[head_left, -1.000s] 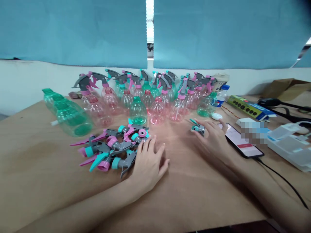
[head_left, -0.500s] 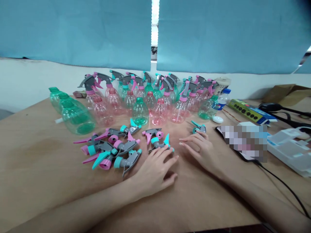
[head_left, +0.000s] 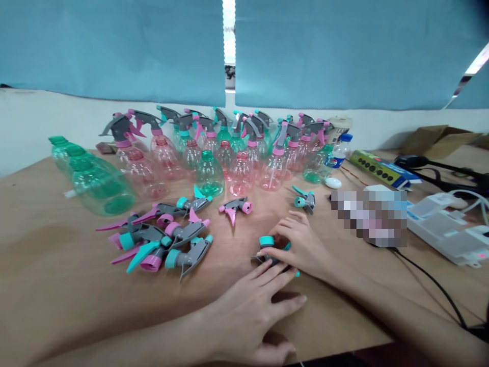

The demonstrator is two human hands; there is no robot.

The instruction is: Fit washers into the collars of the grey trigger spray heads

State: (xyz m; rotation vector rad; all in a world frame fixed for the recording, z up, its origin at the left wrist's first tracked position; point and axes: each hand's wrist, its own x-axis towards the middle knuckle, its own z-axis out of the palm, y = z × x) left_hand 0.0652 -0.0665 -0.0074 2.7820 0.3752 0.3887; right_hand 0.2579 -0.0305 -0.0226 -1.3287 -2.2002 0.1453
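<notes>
Spray head (head_left: 266, 243) lies sideways on the table (head_left: 46, 285), between our left hand (head_left: 254, 311) and our right hand (head_left: 305, 247). We see its long axis slanting from far left to near right, the nozzle tip (head_left: 297, 273) beside our right hand. Both hands are equally close: left fingers stretch over its near side, their thumb well apart, while the right's fingers and thumb arch around its far side; we cannot tell whether they grip. It has a grey body with turquoise collar (head_left: 266, 239) and trigger (head_left: 287, 246).
</notes>
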